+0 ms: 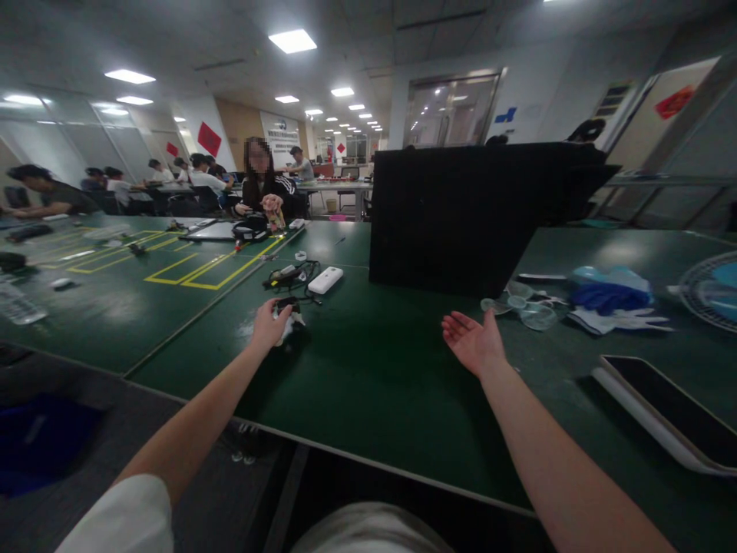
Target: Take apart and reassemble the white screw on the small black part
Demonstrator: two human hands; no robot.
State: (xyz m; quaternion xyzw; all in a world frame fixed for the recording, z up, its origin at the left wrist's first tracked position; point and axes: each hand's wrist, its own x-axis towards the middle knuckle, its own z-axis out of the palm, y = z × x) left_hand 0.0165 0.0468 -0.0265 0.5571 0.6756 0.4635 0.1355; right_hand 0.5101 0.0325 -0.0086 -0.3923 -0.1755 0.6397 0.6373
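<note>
My left hand [268, 324] is closed around a small black-and-white object [293, 316], just above the green table [357, 369]; its kind is too blurred to make out. Behind that hand lie a white power-bank-like box [325, 280] and a tangle of black cable [291, 275]. Palm up and fingers stretched out, my right hand [475, 342] hovers over the table and holds nothing. It is nearest to some clear plastic cups or lenses [535, 313], a little to its right.
A large black box-like panel [449, 219] stands ahead. To the right are a blue-and-white glove pile [613, 299], a dark-screened tablet-like slab [673, 407] and a round patterned plate [717, 280]. Yellow tape [201, 286] marks the left tabletop. A person [265, 184] sits opposite.
</note>
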